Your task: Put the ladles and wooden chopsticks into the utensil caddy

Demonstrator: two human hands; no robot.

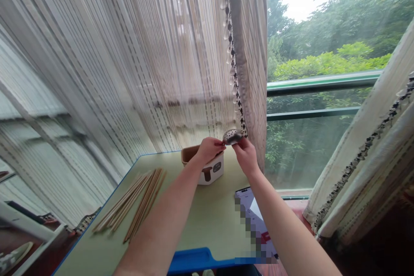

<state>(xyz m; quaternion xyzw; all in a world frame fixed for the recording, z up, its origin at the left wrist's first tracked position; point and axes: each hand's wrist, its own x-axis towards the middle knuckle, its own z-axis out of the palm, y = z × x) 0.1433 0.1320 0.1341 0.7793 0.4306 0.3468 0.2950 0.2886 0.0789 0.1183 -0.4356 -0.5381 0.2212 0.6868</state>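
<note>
- left hand [209, 148] is pinching the left edge of a perforated metal scoop [232, 136]; right hand [247, 155] is gripping its other side.
- the scoop is hanging raised near the white container [211, 171], not set down.
- wooden sticks [142, 202] are lying loose on the table [200, 220], outside the container.

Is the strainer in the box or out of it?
Out: the right hand holds the strainer up, with the left hand at its edge, and what shows of it is outside the box.

The strainer [231, 136] looks shiny metal, the sticks [144, 202] matt wood.
</note>
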